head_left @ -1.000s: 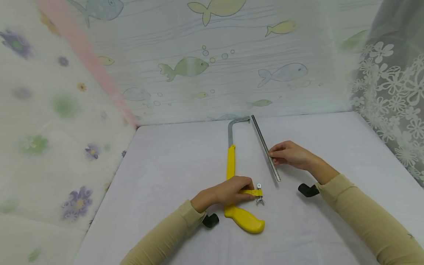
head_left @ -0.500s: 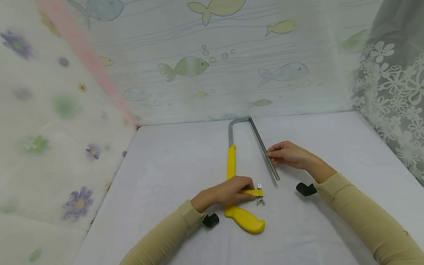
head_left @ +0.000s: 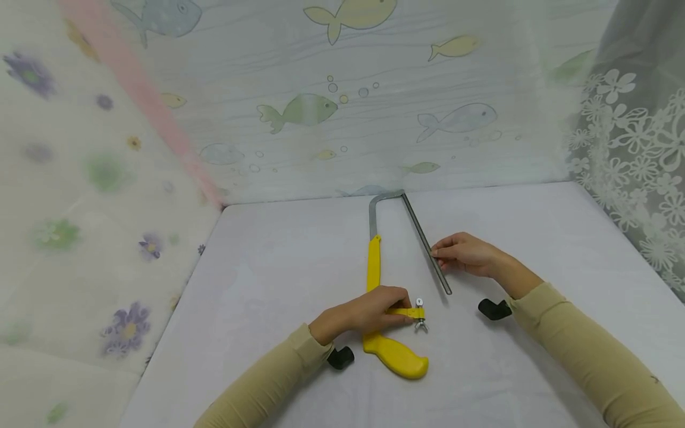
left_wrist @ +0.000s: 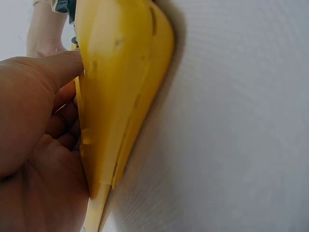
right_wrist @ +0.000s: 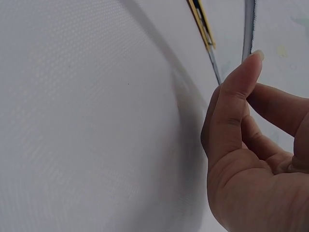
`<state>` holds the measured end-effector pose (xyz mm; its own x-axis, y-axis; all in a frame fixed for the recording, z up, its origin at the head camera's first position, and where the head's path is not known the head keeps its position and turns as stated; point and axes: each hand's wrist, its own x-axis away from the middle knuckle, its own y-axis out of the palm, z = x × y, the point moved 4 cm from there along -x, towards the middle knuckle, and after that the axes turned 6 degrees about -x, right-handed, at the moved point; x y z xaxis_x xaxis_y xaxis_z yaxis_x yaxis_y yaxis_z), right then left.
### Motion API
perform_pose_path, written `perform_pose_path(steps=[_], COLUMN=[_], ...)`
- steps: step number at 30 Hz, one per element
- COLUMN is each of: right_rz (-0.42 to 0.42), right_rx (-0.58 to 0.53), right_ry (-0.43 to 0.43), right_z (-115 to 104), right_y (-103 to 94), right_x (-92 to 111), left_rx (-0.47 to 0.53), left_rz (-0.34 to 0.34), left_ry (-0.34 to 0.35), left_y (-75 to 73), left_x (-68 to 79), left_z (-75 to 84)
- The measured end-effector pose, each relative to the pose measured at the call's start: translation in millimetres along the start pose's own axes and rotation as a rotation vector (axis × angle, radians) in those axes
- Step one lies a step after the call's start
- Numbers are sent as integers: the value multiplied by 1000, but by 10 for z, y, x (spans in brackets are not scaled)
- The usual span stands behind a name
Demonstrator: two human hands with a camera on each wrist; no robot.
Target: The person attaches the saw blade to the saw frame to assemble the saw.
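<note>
A hacksaw frame (head_left: 373,261) lies on the white table, its yellow handle (head_left: 404,359) toward me and its grey metal bow (head_left: 373,217) bending right at the far end. My left hand (head_left: 369,309) grips the yellow arm near the blade holder, where a wing nut (head_left: 420,326) shows. Between thumb and fingers, my right hand (head_left: 468,255) pinches a thin saw blade (head_left: 416,221). The blade's far end meets the bow's tip; whether it is hooked there is too small to tell. Its near end (head_left: 448,291) is apart from the holder. The left wrist view shows the handle (left_wrist: 116,72) up close.
Behind the table (head_left: 278,267) hangs a fish-print curtain (head_left: 299,142). Flowered cloth (head_left: 128,327) borders the left side, and a lace curtain (head_left: 658,142) the right. A black wrist-worn piece sits by each cuff.
The right hand has shifted the blade slightly left, so its far end now meets the bow's tip instead of standing apart from it. The left hand and the frame have stayed put.
</note>
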<state>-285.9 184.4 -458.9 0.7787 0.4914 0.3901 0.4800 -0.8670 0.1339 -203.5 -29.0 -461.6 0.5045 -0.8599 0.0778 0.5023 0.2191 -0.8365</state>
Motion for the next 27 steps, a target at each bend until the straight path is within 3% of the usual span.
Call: perform_pose_path(steps=[13,27], right_rz=[13,43], right_rx=[37,105], right_ry=[17,-26], right_z=[21,27], right_y=[42,206], right_x=[0,-41], left_rx=[-9,-12], left_rz=[4,4], left_ry=[3,11], left_y=[-19,-8], left_x=[3,-13], left_z=[19,15])
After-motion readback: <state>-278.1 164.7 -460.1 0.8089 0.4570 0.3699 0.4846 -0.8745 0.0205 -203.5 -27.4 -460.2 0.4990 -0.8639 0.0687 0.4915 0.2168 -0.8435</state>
